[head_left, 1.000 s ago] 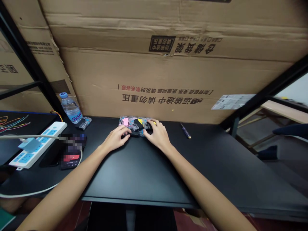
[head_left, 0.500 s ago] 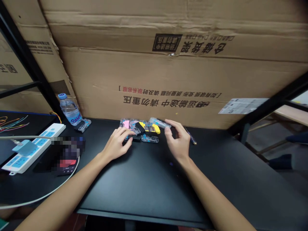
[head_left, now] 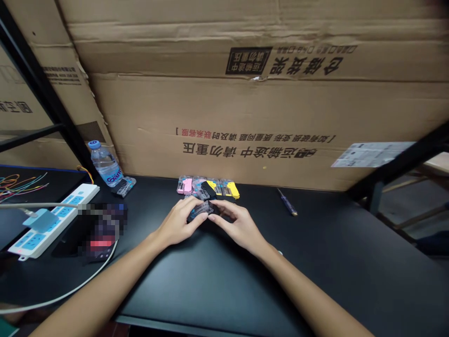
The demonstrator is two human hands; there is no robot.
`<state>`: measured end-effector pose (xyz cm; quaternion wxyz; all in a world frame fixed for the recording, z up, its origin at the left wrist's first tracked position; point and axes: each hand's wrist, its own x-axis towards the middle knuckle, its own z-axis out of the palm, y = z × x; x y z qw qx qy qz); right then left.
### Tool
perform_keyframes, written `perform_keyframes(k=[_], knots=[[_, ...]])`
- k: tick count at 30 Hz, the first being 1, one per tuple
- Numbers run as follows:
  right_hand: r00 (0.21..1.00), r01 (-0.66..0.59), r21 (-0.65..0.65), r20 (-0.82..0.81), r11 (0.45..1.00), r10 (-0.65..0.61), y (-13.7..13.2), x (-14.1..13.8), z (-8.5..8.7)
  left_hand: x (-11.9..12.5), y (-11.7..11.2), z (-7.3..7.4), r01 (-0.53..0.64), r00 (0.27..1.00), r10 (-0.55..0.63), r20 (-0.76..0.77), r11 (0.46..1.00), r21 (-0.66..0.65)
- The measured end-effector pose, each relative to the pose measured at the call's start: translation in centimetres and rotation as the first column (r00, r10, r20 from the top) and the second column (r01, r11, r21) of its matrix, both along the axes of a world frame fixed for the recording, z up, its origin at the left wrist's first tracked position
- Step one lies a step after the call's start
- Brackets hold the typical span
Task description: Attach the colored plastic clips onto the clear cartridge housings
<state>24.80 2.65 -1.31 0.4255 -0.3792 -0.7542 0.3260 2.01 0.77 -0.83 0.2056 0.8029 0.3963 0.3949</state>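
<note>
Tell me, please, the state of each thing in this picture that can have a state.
left hand: gripping the clear plastic case
right hand: fingertips on the case
clear plastic case: held between both hands
row of small packs: lying together
screwdriver: lying untouched
water bottle: upright, capped
power strip: lying flat, one plug inserted

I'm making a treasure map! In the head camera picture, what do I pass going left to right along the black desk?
White power strip, water bottle, left hand, right hand, blue-handled screwdriver.
</note>
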Motion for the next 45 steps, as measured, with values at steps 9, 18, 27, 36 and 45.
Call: perform_keyframes(k=[9, 18, 27, 36, 45], knots=[[0.981, -0.041, -0.196, -0.195, 0.980, 0.002, 1.5, 1.5, 0.8, -0.9, 0.6, 0.6, -0.089, 0.949, 0.105, 0.297, 0.994, -0.069], [0.992, -0.053, -0.167, -0.121, 0.984, 0.033, 1.4, 1.6, 0.8, -0.6, 1.0, -0.4, 0.033, 0.948, 0.049, 0.314, 0.967, -0.252], [0.977, -0.167, 0.139, 0.159, 0.976, 0.144, 0.8, 1.0, 1.0, -0.8, 0.8, -0.9, 0.008, 0.990, 0.022, 0.136, 0.976, -0.216], [0.955, -0.225, 0.116, 0.221, 0.967, 0.196, 1.1, 1.4, 0.1, -1.4, 1.1, -0.6, -0.004, 1.000, 0.002, -0.011, 0.977, -0.213], [0.942, -0.224, 0.041, 0.267, 0.974, 0.205, 0.8, 1.5, 0.9, -2.4, 1.0, 0.2, 0.051, 0.991, -0.067, -0.119, 0.990, -0.133]])
